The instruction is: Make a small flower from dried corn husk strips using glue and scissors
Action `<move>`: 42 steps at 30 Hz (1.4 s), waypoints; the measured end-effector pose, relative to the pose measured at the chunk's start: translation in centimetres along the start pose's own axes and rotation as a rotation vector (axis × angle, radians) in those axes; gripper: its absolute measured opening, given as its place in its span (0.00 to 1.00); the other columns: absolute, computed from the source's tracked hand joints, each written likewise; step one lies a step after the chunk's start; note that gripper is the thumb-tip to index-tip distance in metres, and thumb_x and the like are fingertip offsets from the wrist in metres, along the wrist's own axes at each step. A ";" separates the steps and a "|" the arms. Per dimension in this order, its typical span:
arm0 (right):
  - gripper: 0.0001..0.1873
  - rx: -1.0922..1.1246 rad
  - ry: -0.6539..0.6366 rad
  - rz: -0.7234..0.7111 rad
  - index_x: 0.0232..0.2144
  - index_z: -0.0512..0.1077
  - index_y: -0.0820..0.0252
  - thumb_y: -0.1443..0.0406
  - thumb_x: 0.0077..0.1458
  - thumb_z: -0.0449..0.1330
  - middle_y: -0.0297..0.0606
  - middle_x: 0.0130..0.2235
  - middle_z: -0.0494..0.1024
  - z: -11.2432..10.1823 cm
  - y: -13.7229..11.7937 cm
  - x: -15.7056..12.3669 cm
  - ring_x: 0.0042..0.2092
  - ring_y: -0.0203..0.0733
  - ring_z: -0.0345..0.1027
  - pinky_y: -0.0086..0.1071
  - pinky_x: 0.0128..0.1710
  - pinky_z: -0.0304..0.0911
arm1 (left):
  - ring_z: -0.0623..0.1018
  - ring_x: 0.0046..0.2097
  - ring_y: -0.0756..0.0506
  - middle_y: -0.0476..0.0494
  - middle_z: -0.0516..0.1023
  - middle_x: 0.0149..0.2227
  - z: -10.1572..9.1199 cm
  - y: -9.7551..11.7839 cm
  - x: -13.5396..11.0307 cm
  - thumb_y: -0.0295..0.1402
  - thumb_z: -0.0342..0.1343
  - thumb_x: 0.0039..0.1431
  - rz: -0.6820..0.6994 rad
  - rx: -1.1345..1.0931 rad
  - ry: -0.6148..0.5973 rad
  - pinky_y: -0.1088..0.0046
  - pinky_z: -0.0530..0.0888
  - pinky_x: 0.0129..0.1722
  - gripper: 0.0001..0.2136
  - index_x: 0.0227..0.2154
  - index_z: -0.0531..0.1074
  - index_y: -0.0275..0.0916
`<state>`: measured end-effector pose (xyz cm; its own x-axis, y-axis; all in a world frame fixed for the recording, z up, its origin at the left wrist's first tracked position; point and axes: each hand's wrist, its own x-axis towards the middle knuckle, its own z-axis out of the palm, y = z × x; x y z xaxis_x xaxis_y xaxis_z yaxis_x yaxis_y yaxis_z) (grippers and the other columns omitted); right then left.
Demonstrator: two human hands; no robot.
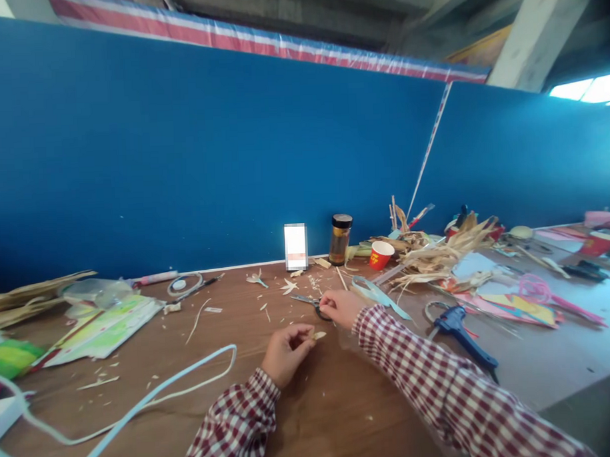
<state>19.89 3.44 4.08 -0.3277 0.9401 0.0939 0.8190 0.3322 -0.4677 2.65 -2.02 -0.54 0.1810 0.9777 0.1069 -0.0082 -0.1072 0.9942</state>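
My left hand (288, 354) is closed in a pinch just above the brown table, holding a small pale piece of corn husk (319, 335) that sticks out past the fingertips. Farther forward, my right hand (342, 308) has its fingers closed at the dark handles of a pair of scissors (304, 299). The blades point left and lie close to the tabletop; part of the handles is hidden by the fingers. Small pale cut scraps are scattered about the scissors, and a flower-like husk piece (257, 278) lies beyond them.
A dark-lidded jar (341, 239) and a red paper cup (381, 255) stand near the blue partition (222, 158). Dry husks (436, 260) and a blue glue gun (461, 336) are at right. A pale cord (160, 387) loops across the left, near a green-patterned packet (111, 328).
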 end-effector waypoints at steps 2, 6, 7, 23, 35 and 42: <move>0.07 -0.046 0.004 0.003 0.28 0.70 0.59 0.64 0.50 0.53 0.34 0.27 0.74 0.1 -0.2 1.5 0.29 0.34 0.64 0.26 0.29 0.55 | 0.69 0.23 0.51 0.48 0.73 0.21 0.0 -0.1 0.0 0.34 0.61 0.39 -0.017 -0.054 -0.030 0.77 0.66 0.24 0.11 0.29 0.74 0.36; 0.06 -0.088 0.011 0.007 0.28 0.71 0.60 0.66 0.49 0.54 0.37 0.30 0.74 0.4 -0.5 4.5 0.32 0.36 0.64 0.27 0.31 0.56 | 0.66 0.19 0.54 0.48 0.73 0.20 -0.2 0.0 0.3 0.34 0.61 0.40 -0.083 -0.210 -0.127 0.78 0.64 0.20 0.08 0.23 0.72 0.35; 0.06 -0.098 0.008 0.006 0.28 0.71 0.60 0.66 0.49 0.54 0.37 0.30 0.74 0.6 -0.6 5.2 0.32 0.36 0.64 0.27 0.32 0.56 | 0.66 0.19 0.54 0.48 0.73 0.21 -0.3 0.0 0.3 0.34 0.61 0.39 -0.096 -0.250 -0.138 0.78 0.65 0.20 0.08 0.22 0.72 0.35; 0.09 -0.278 -0.180 -0.119 0.34 0.72 0.55 0.66 0.50 0.54 0.37 0.38 0.73 3.8 -2.8 11.5 0.38 0.40 0.65 0.29 0.36 0.56 | 0.68 0.19 0.56 0.45 0.75 0.24 -1.2 0.1 1.7 0.33 0.64 0.36 -0.310 -0.601 -0.124 0.80 0.67 0.21 0.12 0.22 0.68 0.34; 0.10 -0.391 -0.266 -0.107 0.36 0.70 0.58 0.65 0.52 0.51 0.41 0.38 0.73 3.2 -3.6 11.3 0.38 0.42 0.67 0.31 0.34 0.57 | 0.73 0.26 0.54 0.42 0.75 0.29 -1.2 -0.1 2.0 0.27 0.63 0.39 -0.362 -0.735 -0.051 0.79 0.71 0.29 0.12 0.30 0.72 0.31; 0.09 -0.367 -0.271 -0.047 0.34 0.70 0.57 0.65 0.51 0.52 0.38 0.36 0.74 3.0 -3.5 11.3 0.35 0.39 0.67 0.28 0.31 0.56 | 0.72 0.25 0.55 0.43 0.74 0.29 -1.2 -0.2 2.1 0.27 0.62 0.42 -0.362 -0.743 -0.062 0.81 0.71 0.28 0.12 0.33 0.71 0.32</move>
<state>11.86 12.61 4.12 -0.4397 0.8858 -0.1486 0.8970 0.4249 -0.1214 1.82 0.28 -0.45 0.3511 0.9147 -0.2003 -0.5830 0.3809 0.7176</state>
